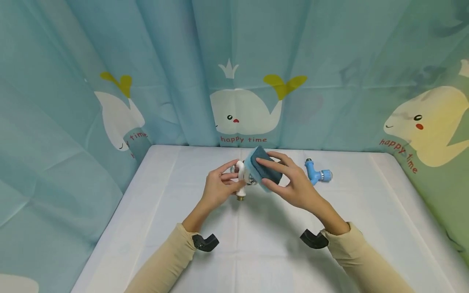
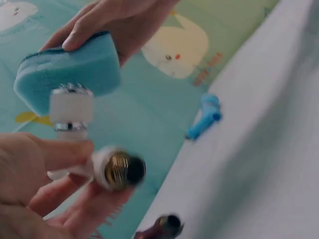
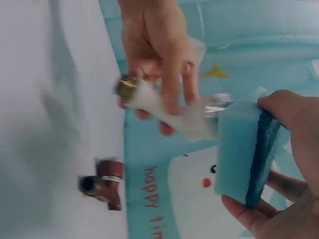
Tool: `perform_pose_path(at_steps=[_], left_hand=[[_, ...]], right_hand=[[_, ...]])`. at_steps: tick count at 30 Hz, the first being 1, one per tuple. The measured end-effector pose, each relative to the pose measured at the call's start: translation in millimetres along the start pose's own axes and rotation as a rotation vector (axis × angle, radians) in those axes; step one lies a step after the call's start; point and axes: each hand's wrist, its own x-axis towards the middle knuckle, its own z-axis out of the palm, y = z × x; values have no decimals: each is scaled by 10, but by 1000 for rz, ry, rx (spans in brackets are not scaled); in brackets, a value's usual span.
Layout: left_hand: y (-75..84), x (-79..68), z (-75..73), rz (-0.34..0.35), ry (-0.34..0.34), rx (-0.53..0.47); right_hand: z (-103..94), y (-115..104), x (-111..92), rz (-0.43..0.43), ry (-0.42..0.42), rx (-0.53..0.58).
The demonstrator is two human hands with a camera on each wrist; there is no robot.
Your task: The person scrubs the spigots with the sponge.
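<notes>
My left hand (image 1: 216, 187) grips a white tap (image 1: 240, 192), with thumb and fingers around its body. Its brass threaded end (image 2: 119, 170) points down in the head view, and a chrome ring shows at its other outlet. In my right hand (image 1: 294, 181) is a sponge (image 2: 70, 74), light blue with a dark teal scouring layer, pinched between thumb and fingers. The sponge's light blue face is right at the chrome end of the tap in the right wrist view. Both things are held up over the table.
A blue tap (image 1: 313, 174) lies on the white table (image 1: 165, 228) to the right, behind my right hand. A dark red tap (image 3: 110, 181) lies near the back edge, hidden in the head view. Blue-green curtains (image 1: 165, 49) with whale prints surround the table.
</notes>
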Motion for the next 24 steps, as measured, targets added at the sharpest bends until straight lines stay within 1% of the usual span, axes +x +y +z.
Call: perform_pose_path(at_steps=[2, 3, 6, 8, 12, 15, 17, 18, 19, 21, 24], left_hand=[[-1, 7, 10, -54, 5, -80], [-1, 11, 15, -83, 15, -121], [-7, 15, 27, -151, 66, -197], [-8, 15, 37, -177, 80, -227], [15, 21, 75, -210, 74, -308], [20, 25, 103, -229, 97, -364], [11, 30, 113, -232, 127, -374], [7, 31, 116, -230, 134, -374], [4, 33, 119, -229, 133, -369], [5, 29, 122, -228, 105, -357], [10, 10, 120, -252, 63, -343]], right_hand=[[54, 3, -43, 31, 0, 65], [82, 8, -72, 47, 2, 81], [147, 20, -139, 82, 31, 110], [171, 13, -151, 80, 62, 113], [242, -2, -121, 79, 119, 125], [332, -28, -156, 34, 127, 90], [370, -65, -174, -31, 115, 47], [373, -80, -170, -73, 113, 7], [366, -87, -157, -108, 110, -33], [324, -81, -101, -156, 117, -103], [225, -17, -12, -169, 155, -198]])
